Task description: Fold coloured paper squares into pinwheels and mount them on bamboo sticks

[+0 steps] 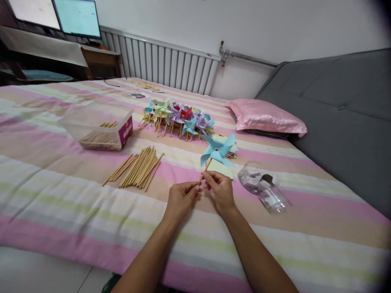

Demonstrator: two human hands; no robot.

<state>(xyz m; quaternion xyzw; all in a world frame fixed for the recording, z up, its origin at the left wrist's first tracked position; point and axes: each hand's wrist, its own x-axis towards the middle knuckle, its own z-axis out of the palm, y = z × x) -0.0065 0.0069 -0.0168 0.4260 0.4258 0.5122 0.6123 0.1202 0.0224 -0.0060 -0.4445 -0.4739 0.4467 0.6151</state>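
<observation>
A light blue paper pinwheel [217, 149] on a thin wooden stick is held up over the bed. My left hand [183, 197] pinches the stick's lower end. Just above that, my right hand [219, 188] grips the same stick between thumb and fingers. Behind my right hand lies pale green paper [218, 167], partly covered by the hand and the pinwheel. Loose wooden sticks [142, 167] form a pile to the left of my hands. Farther back, several finished pinwheels [177, 116] in blue, green, purple and red lie bunched together.
A clear plastic box [91, 128] with sticks inside stands at the left. On the right is an open clear round container [256, 179] with small items. A pink pillow [269, 116] rests by the grey headboard [339, 97]. The striped sheet [76, 195] has folds.
</observation>
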